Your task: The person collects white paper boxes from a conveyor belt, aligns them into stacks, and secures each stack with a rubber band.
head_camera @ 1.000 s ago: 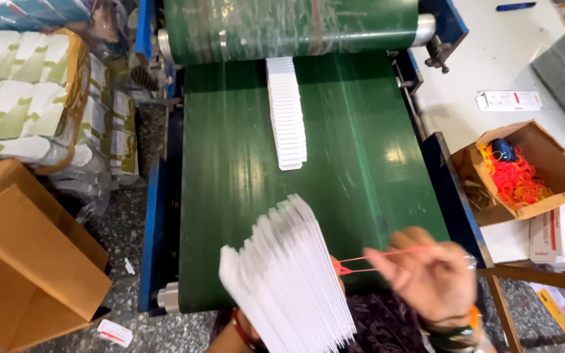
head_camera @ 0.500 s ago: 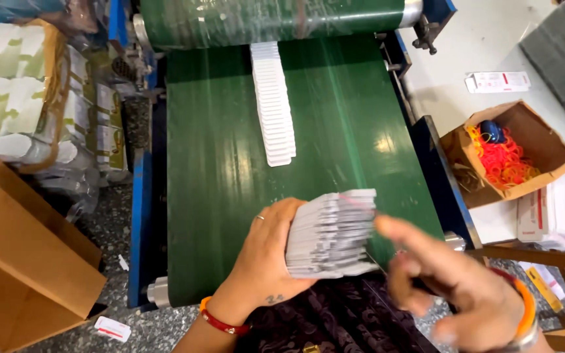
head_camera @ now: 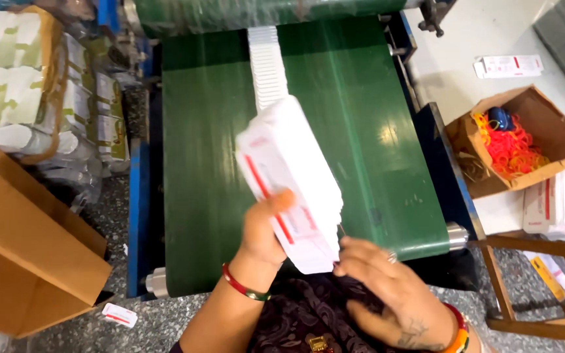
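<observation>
— So, what are the hands holding?
— A stack of flat white cartons with red stripes, tilted above the green conveyor belt. The left hand is clamped on it, thumb on top; the right hand touches its lower corner.
— Any containers?
— Right of the hands, an open cardboard box holds red rubber bands.
— Changed?
— Half a second ago the stack lay flatter and lower.
</observation>
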